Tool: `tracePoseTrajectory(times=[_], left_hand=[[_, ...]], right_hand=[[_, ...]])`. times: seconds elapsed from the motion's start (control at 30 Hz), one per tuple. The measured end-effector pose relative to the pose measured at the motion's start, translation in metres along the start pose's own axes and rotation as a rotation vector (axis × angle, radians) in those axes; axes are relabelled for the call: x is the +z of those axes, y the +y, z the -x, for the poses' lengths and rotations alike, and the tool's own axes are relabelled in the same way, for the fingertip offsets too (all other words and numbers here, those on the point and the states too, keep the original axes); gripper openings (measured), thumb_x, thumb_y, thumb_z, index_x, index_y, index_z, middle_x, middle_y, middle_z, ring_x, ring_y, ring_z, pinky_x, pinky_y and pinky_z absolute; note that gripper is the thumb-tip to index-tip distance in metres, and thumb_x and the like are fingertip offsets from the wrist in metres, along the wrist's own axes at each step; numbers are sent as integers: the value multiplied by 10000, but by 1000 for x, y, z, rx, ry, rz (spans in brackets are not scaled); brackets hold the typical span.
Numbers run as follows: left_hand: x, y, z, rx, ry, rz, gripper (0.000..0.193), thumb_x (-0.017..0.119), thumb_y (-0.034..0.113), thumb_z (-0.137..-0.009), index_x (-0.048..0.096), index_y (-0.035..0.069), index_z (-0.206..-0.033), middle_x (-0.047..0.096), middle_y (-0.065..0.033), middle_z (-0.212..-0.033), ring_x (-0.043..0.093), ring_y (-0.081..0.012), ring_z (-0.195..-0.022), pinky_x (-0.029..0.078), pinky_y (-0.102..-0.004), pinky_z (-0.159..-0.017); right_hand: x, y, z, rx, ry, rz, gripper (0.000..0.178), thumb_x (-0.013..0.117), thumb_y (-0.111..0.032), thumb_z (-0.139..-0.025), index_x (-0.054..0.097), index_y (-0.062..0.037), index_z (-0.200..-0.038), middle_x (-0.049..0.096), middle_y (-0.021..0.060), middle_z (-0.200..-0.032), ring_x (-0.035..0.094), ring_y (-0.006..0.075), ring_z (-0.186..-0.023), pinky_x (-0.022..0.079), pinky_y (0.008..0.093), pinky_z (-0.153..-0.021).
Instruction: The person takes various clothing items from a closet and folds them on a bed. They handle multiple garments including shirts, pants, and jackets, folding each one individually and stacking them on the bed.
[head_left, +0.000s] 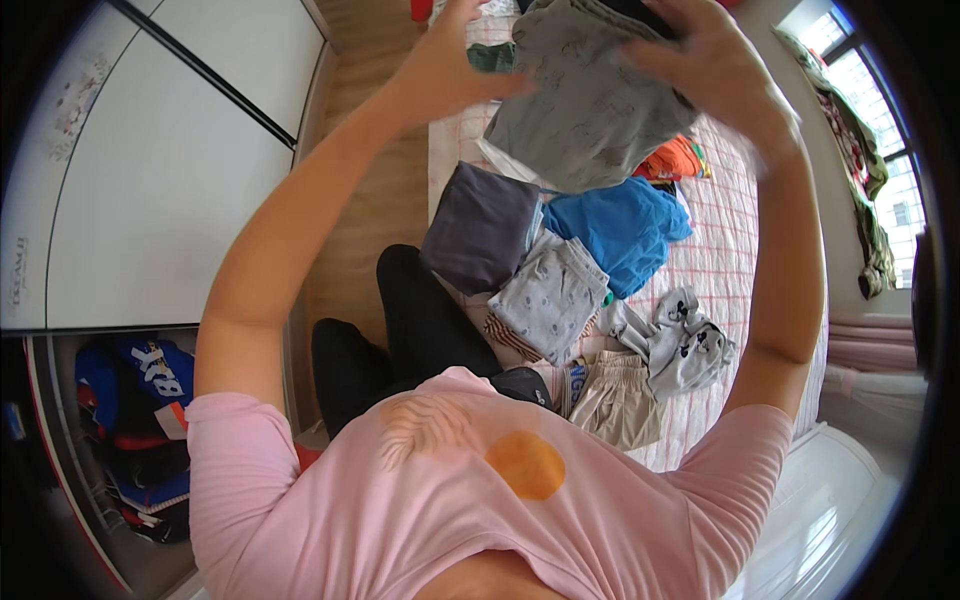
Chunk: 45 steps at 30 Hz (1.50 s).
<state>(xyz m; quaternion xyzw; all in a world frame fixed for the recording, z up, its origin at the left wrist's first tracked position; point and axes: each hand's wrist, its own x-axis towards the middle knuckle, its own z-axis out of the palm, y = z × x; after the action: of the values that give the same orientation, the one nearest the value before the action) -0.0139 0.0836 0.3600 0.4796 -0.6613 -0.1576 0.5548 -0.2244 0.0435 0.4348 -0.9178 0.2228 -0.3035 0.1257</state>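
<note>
A grey-green garment (pixel 590 110) with a faint pattern is bunched or folded at the far end of the bed. At its right edge, my right hand (pixel 715 75) is blurred by motion and grips it, the thumb lying over its front. Dark cloth (pixel 650 16) shows beside that hand. My left hand (pixel 450 75) is at the garment's left side, fingers apart and thumb pointing toward the cloth; I cannot tell if it touches. Just nearer lie a folded dark grey garment (pixel 480 228) and a crumpled blue one (pixel 625 230).
Light patterned folded clothes (pixel 550 297), beige shorts (pixel 618 400), a white printed garment (pixel 690 345) and orange cloth (pixel 672 158) lie on the checked bed (pixel 735 250). A white cabinet (pixel 170 190) stands left, above an open compartment of clothes (pixel 150 440). A window (pixel 890 130) is right.
</note>
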Motion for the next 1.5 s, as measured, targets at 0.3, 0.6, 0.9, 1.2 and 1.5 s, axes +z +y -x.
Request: tracePoseTrajectory(times=[0.3,0.6,0.9,1.2,1.5], left_hand=[[30,-64,204,272,-950,232,388,678,33,-614,551,59,-980,571,-135,-1094,472,-348,-1135,362,-414,-978],[56,-72,280,126,-1190,367,620,665,-43,-540,506,20,-1136,505,-147,-1225,414,-332,-1216,369,-398,-986],[55,-83,280,-593,-978,333,261,681,102,-701,584,38,-935,620,-138,-967,596,-304,-898,470,-333,-769],[48,-74,297,-44,-1001,375,289,679,95,-663,545,31,-911,613,-130,-987,580,-322,-947,445,-377,-865],[68,-95,306,-739,-638,271,341,660,144,-770,528,-22,-1037,597,-131,-823,565,-160,-786,471,-304,-723]], right_hand=[[99,-119,198,392,-520,-498,373,561,-17,-721,522,-22,-1092,613,170,-938,619,307,-731,509,374,-604],[147,-113,240,610,-734,-840,464,575,-40,-762,477,-40,-1216,597,193,-1000,583,355,-905,475,384,-781],[153,-30,219,825,-247,-363,349,577,-3,-702,573,15,-1050,605,192,-950,603,327,-884,481,354,-771],[148,-89,248,822,-602,-1007,375,661,-50,-674,570,38,-1027,605,187,-958,591,326,-896,467,350,-792],[215,47,263,695,-222,-211,411,716,-134,-577,623,13,-948,578,183,-1023,511,342,-1019,411,383,-888]])
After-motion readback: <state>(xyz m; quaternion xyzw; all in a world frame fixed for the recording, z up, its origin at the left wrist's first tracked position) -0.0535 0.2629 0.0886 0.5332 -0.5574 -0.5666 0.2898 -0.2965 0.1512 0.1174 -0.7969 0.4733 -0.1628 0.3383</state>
